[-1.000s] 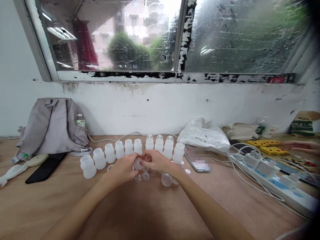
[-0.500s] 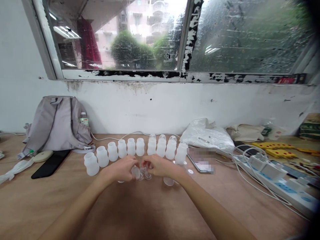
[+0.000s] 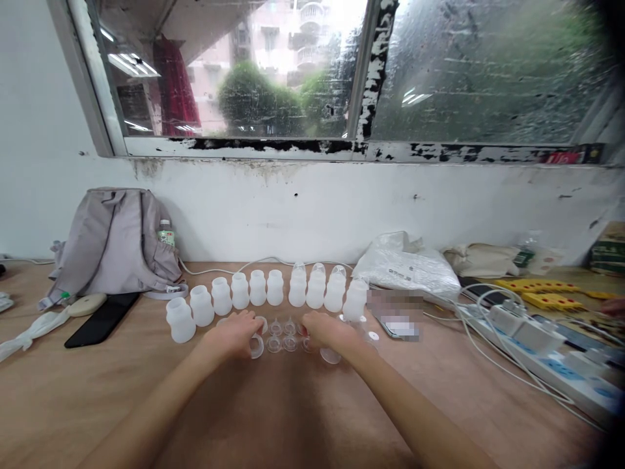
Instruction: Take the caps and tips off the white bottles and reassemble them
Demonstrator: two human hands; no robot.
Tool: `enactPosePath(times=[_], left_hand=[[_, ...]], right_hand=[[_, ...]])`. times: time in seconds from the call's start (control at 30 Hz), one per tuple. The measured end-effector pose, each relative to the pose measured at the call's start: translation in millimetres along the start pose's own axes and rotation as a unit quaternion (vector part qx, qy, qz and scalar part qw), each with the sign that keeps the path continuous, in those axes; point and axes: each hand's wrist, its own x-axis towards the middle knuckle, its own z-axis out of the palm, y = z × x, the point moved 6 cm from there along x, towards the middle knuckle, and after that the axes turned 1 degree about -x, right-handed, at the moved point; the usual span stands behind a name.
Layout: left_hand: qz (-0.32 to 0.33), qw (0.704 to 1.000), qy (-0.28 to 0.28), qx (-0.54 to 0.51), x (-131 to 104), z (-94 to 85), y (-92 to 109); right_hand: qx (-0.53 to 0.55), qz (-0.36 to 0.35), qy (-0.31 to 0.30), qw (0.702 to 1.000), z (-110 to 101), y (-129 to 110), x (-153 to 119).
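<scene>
Broadly, on the worktop (image 3: 73,404), the left hand (image 3: 237,333) and right hand (image 3: 326,332) were held low, fingers curled, any grip indiscernible; beyond, white bottles (image 3: 275,290) were stood upright, long axes vertical; between the hands, clear pieces (image 3: 290,343) were grouped.

left hand (image 3: 237,333) and right hand (image 3: 323,331) reach forward, apart.

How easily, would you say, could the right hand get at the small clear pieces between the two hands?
Probably yes: the right hand is just beside the small clear pieces with nothing visible standing between, and the left hand is on their other side, leaving the way free.
</scene>
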Motion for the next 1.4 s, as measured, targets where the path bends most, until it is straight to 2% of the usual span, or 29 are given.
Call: enactPosePath(times=[0.4,0.67,0.87,1.03,1.13,1.2,1.27,1.33,1.4], left_hand=[[-0.004,1.000,0.002,0.012,4,6.1,-1],[-0.029,0.999,-0.011,0.012,7,7.3,-3],[-0.038,0.999,-0.018,0.007,6,4.6,-4],[-0.031,1.000,-0.002,0.007,6,3.2,-3],[-0.034,0.999,-0.003,0.009,6,4.2,-5],[-0.035,0.999,0.000,0.000,5,2.0,-5],[-0.036,0.999,0.010,-0.004,2,-4.0,-5],[-0.038,0.999,0.021,-0.002,-3,-12.8,-3],[-0.040,0.999,0.028,0.001,-9,-22.2,0]], right_hand=[[-0.007,-0.007,0.011,1.000,3,9,4],[0.022,0.019,0.046,0.999,-10,11,-2],[0.000,0.010,0.033,0.999,-10,10,-1],[-0.005,0.002,0.020,1.000,-7,9,-1],[0.013,0.003,0.033,0.999,-15,8,-5],[0.039,-0.016,0.081,0.996,-28,5,-7],[0.059,-0.033,0.178,0.982,-50,4,-8],[0.058,-0.035,0.297,0.953,-72,3,-7],[0.027,-0.020,0.378,0.925,-88,3,0]])
